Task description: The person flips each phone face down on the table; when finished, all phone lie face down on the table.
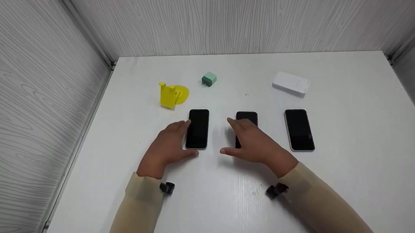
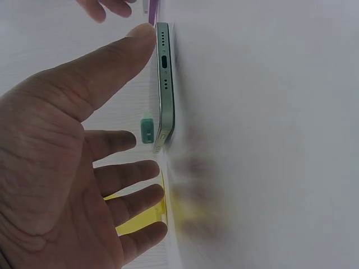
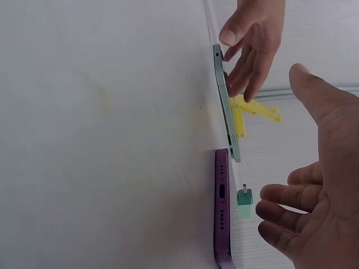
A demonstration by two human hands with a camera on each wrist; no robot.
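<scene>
Fingers (image 1: 179, 127) of the left hand (image 1: 165, 147) are being held released just beside the green phone (image 1: 197, 128); the right hand (image 1: 255, 142) is being kept relaxed, ungrasping, to that phone's right over the purple phone (image 1: 247, 117).

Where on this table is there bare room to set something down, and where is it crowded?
Bare patches: the table right of the right phone; the near strip before both sleeves; the back left corner behind the yellow stand. Crowded: the middle, where the left hand touches the left phone, the right hand covers the middle phone, with the green charger and white power bank behind.
</scene>
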